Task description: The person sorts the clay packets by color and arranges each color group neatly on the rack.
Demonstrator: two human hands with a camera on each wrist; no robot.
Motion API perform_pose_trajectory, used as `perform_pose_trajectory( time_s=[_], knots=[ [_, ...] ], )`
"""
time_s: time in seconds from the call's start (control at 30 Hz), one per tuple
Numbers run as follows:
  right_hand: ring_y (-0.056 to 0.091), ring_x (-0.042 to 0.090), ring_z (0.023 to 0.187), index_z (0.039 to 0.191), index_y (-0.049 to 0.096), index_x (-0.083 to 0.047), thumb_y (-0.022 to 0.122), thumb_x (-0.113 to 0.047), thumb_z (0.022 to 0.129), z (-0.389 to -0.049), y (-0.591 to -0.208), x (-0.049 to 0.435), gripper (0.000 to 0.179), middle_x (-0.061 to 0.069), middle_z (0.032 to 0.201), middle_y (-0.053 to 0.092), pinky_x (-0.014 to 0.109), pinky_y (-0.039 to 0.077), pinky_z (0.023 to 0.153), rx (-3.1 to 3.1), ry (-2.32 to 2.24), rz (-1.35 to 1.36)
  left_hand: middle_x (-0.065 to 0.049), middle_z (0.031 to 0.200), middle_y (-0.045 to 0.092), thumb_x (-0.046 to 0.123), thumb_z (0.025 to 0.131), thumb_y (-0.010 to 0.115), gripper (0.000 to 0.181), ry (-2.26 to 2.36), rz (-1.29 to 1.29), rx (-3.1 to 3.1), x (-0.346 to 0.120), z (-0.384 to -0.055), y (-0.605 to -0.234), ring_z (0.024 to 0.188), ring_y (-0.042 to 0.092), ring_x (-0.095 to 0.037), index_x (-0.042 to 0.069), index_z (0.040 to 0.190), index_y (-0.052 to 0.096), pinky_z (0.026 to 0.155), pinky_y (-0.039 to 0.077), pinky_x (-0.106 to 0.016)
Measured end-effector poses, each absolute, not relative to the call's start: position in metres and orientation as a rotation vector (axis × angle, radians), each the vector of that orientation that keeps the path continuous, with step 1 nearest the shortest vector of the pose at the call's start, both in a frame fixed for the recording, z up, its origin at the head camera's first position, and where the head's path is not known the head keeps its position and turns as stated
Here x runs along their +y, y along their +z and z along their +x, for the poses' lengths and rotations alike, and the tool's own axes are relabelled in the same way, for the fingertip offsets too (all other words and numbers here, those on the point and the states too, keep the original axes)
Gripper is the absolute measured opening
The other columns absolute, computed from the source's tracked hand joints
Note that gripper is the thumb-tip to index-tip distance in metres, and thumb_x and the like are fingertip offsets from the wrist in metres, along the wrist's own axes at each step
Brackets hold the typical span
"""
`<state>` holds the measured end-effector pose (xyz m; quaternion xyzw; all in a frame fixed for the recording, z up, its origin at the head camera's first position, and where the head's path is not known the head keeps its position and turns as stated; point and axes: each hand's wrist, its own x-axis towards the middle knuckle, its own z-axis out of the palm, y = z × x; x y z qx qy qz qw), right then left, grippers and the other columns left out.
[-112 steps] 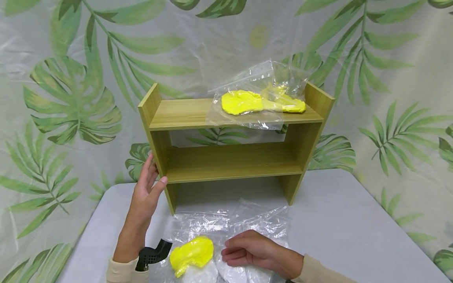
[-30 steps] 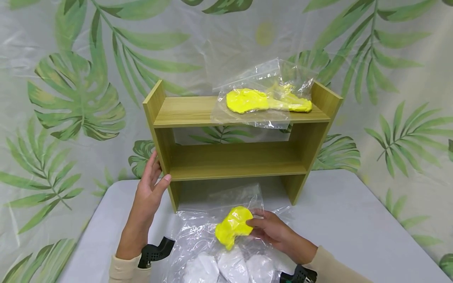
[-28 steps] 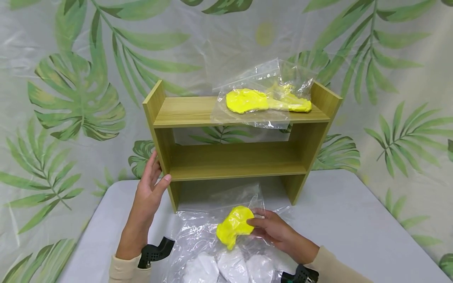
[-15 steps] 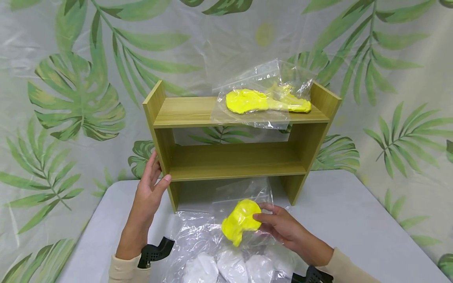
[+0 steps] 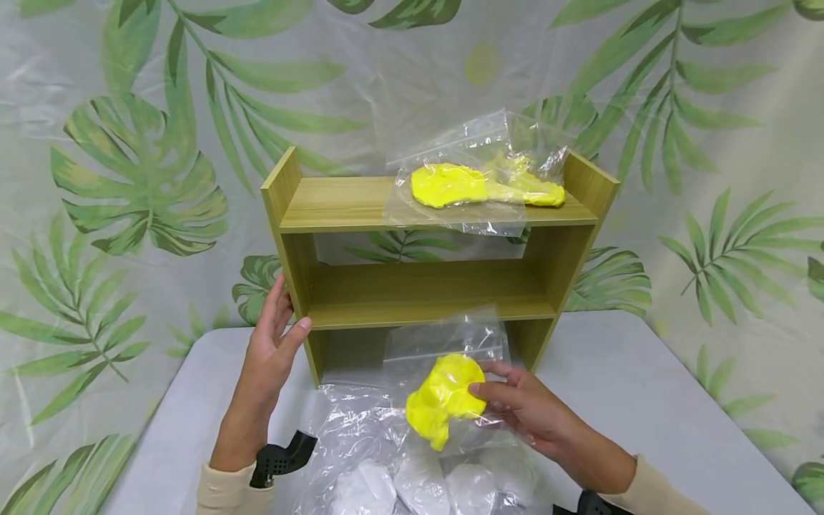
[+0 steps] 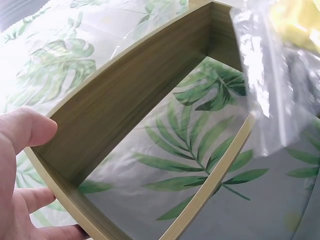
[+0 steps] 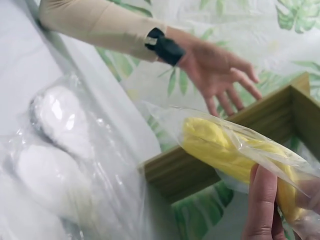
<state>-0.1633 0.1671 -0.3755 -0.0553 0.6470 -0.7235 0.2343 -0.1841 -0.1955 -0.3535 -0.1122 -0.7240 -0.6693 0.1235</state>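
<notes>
My right hand [image 5: 543,415] pinches a clear zip bag of yellow clay [image 5: 447,397] by its right edge, thumb in front. In the right wrist view this yellow clay [image 7: 220,145] is a thick, soft-looking lump inside the plastic. The bag's top flap overlaps the middle board of a small wooden shelf [image 5: 418,290]. My left hand [image 5: 273,343] rests against the shelf's left side panel, fingers fairly straight along the outside and the thumb at the front edge. The left wrist view shows the thumb and fingers of this left hand [image 6: 25,165] by the panel.
Another bagged yellow lump [image 5: 450,184] lies on the shelf's top board, its plastic hanging over the front. Several bags with white lumps [image 5: 367,490] lie in front of the shelf on the pale table [image 5: 644,400]. Leaf-patterned cloth [image 5: 141,172] hangs behind.
My right hand has taken hold of the bag of yellow clay off the white bags and moved it up and to the right, toward the shelf. My left hand has stayed at the side panel.
</notes>
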Motion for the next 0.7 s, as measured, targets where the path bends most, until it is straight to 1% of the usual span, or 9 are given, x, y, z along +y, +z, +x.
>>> perform_pose_trajectory(
  time_s=[0.1,0.23,0.43,0.6,0.7],
  knots=[
    [0.065,0.015,0.079,0.132,0.046,0.001,0.063,-0.013,0.093,-0.159,-0.362,0.168,0.045,0.004,0.095,0.068,0.034,0.056,0.076,1.793,-1.977,-0.173,-0.009,0.159,0.015,0.019,0.099,0.052,0.071,-1.939,-0.337,-2.118,-0.196,-0.185,-0.354,0.145,0.014,-0.029,0.033,0.155,0.012,0.109,0.019,-0.061],
    [0.067,0.019,0.083,0.137,0.039,0.005,0.062,-0.013,0.094,-0.156,-0.345,0.167,0.052,0.007,0.101,0.068,0.035,0.056,0.077,1.815,-1.968,-0.214,-0.008,0.159,0.014,0.019,0.099,0.052,0.070,-1.940,-0.338,-2.124,-0.196,-0.184,-0.353,0.145,0.013,-0.029,0.034,0.155,0.011,0.109,0.019,-0.061],
    [0.068,0.023,0.087,0.131,0.049,0.003,0.061,-0.014,0.094,-0.154,-0.318,0.164,0.042,0.010,0.107,0.067,0.036,0.056,0.077,1.835,-1.952,-0.284,-0.008,0.159,0.014,0.018,0.099,0.051,0.070,-1.958,-0.327,-2.120,-0.196,-0.182,-0.352,0.146,0.013,-0.028,0.034,0.155,0.012,0.110,0.018,-0.059],
    [0.067,0.025,0.089,0.131,0.049,0.002,0.060,-0.014,0.095,-0.152,-0.292,0.160,0.040,0.012,0.110,0.065,0.035,0.055,0.078,1.857,-1.948,-0.372,-0.007,0.159,0.014,0.016,0.100,0.050,0.069,-1.959,-0.346,-2.112,-0.195,-0.182,-0.352,0.146,0.013,-0.028,0.033,0.155,0.012,0.110,0.018,-0.060],
    [0.066,0.024,0.089,0.129,0.051,0.000,0.059,-0.012,0.096,-0.152,-0.277,0.157,0.037,0.013,0.110,0.064,0.035,0.055,0.077,1.871,-1.952,-0.434,-0.007,0.159,0.014,0.017,0.100,0.050,0.069,-1.964,-0.350,-2.107,-0.195,-0.181,-0.352,0.146,0.012,-0.028,0.033,0.155,0.012,0.110,0.018,-0.060]
  ],
)
